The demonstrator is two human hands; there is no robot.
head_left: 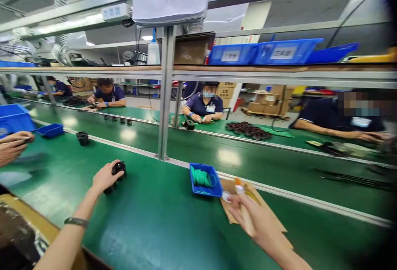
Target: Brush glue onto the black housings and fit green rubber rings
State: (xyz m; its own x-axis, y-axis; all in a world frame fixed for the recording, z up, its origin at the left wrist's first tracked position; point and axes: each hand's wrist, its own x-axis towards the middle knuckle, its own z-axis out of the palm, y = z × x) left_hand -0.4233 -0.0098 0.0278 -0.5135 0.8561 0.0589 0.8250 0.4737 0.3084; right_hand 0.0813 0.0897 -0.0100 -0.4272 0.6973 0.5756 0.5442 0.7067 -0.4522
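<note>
My left hand (104, 176) reaches out over the green bench and grips a small black round part (118, 169); a second black part (108, 189) lies just under the hand. My right hand (252, 216) holds a pale stick-like tool (243, 208) with an orange and white tip, above a piece of brown cardboard (231, 210). A small blue tray (205, 180) with green cord in it stands just left of the right hand, at the edge of the conveyor.
The green conveyor belt (248, 158) runs past the bench. Another black part (82, 138) and a blue tray (49, 130) lie far left, near a co-worker's hands (12, 146). A steel post (164, 96) stands ahead. Several seated people work opposite. Blue bins (266, 51) sit overhead.
</note>
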